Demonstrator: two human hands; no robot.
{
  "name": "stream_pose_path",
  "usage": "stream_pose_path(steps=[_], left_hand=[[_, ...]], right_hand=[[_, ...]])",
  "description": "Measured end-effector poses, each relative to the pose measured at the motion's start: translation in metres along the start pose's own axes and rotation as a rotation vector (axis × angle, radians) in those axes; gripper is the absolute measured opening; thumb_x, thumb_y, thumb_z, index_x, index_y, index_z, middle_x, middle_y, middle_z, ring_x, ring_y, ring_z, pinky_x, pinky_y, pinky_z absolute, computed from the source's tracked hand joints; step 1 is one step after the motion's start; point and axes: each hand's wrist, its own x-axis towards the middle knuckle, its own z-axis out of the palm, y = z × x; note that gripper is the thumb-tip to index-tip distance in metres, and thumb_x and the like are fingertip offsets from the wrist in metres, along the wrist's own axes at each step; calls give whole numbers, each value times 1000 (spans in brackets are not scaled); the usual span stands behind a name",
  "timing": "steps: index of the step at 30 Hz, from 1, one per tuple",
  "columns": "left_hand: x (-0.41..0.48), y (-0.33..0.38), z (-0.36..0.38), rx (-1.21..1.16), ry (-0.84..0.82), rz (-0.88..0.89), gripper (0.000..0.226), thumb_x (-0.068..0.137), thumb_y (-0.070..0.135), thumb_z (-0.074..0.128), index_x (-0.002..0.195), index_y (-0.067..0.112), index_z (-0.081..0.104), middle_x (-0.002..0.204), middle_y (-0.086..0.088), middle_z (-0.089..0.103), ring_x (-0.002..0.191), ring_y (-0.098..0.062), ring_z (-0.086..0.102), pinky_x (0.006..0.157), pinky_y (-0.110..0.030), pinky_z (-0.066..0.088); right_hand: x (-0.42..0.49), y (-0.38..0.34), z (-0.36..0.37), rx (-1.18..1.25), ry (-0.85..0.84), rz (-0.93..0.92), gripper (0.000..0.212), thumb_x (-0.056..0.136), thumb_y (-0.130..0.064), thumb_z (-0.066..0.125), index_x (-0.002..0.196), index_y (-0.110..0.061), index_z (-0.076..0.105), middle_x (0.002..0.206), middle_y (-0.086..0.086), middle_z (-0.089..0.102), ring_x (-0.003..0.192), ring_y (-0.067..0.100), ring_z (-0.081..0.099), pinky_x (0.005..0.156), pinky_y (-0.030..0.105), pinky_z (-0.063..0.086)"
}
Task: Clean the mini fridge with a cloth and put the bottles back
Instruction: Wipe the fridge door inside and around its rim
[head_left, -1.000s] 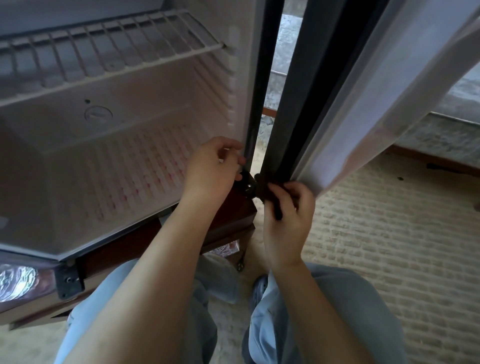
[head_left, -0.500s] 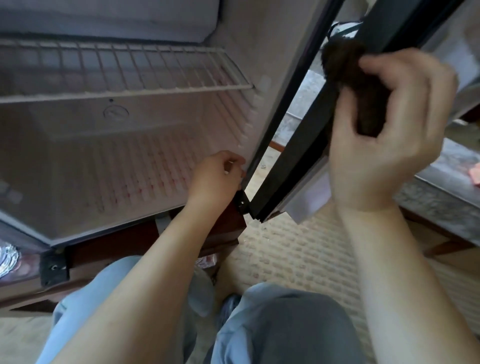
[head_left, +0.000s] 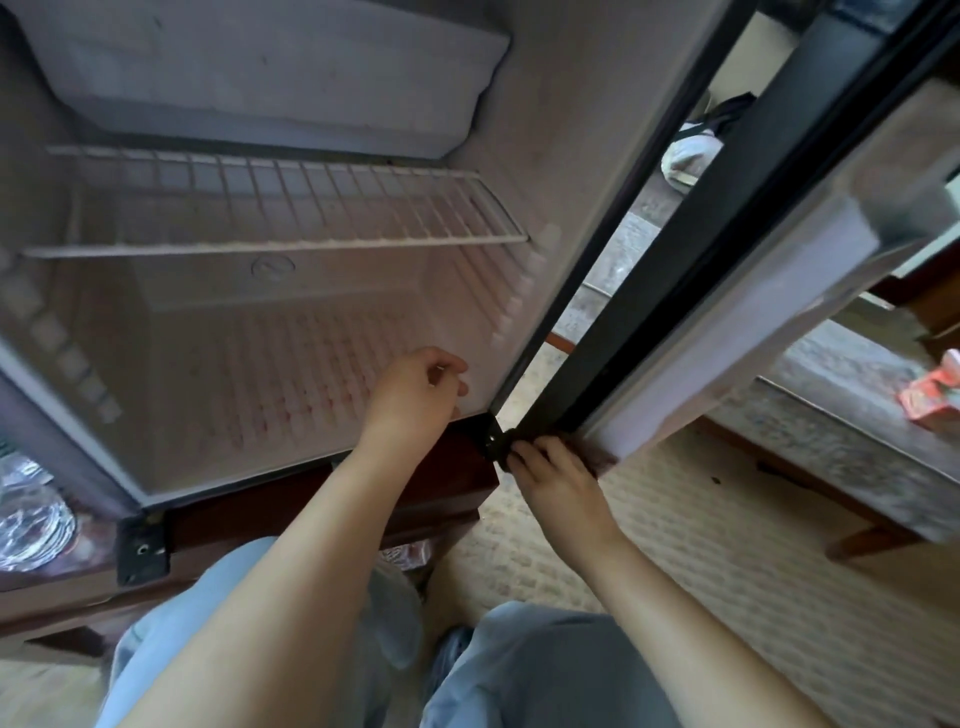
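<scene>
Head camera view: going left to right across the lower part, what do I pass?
Clear plastic bottles → black corner bracket → left hand → lower door hinge → right hand gripping the cloth → red packet.

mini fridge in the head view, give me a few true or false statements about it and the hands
1. The fridge door stands open. True.
2. Bottles stand on the wire shelf. False: no bottles show on it or anywhere inside the mini fridge.
3. The right hand is at the door's bottom corner, beside the hinge. True.
4. The left hand reaches up to the wire shelf. False: it is low inside the fridge, fingers curled, near the foot of the right wall.
</scene>
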Motion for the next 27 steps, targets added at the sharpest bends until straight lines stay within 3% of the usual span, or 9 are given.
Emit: stream_pose_path(steps=[2,4,7,10,14,17,21,24,27], left_hand=[[-1,-1,-3,3,4,-6,20,97,12,46,98,21,64,81,7,68,62,-12,64,58,-20,45],[-1,0,-2,2,0,-12,20,97,13,46,98,21,64,81,7,68,62,-12,64,58,-20,44],[-3,3,5,19,-24,-10,20,98,13,46,98,22,64,82,7,68,62,-12,64,53,-15,43],[-9,5,8,58,-55,29,20,98,14,46,98,23,64,82,7,67,63,-9,62,56,-15,46],[-13,-2,-2,156,-69,27,18,97,18,47,98,28,62,87,8,68,72,-12,63,61,-21,47],[-17,-10,-13,140,-31,-3,19,98,16,46,100,22,64,86,5,69,64,-9,63,52,-10,42],[-21,-18,-23,211,-43,-25,18,98,17,47,98,25,63,83,9,67,61,-8,62,52,-10,44],[-10,-25,-31,250,-50,-58,18,98,15,47,96,25,62,85,6,67,66,-11,62,64,-20,51],[3,-25,-32,240,-32,-84,21,98,12,46,93,23,64,87,0,69,68,-17,65,67,-25,52]], right_hand=[[1,11,-16,55,73,-2,24,78,3,60,99,0,72,104,12,69,98,26,48,78,38,56],[17,25,-48,88,252,51,29,86,5,48,104,3,71,110,15,68,101,29,47,85,41,52],[57,54,-118,82,622,181,27,89,10,54,110,1,70,116,13,67,98,31,47,91,39,44],[83,71,-157,10,875,325,24,94,-4,56,111,-9,72,117,0,68,101,25,48,92,38,44],[71,42,-107,7,750,351,24,91,-4,62,113,-8,71,117,-1,68,99,24,45,90,33,43],[38,13,-42,42,520,348,35,77,3,75,111,-6,72,113,1,70,96,21,43,92,23,36],[4,-29,24,248,277,478,46,62,5,85,104,-11,74,103,-1,73,86,20,47,76,29,50],[22,-50,26,580,372,771,30,77,-2,76,105,-12,73,100,0,73,89,22,59,80,32,52],[46,-68,19,830,536,1090,20,86,-7,69,106,-6,70,100,4,70,93,16,61,85,20,45]])
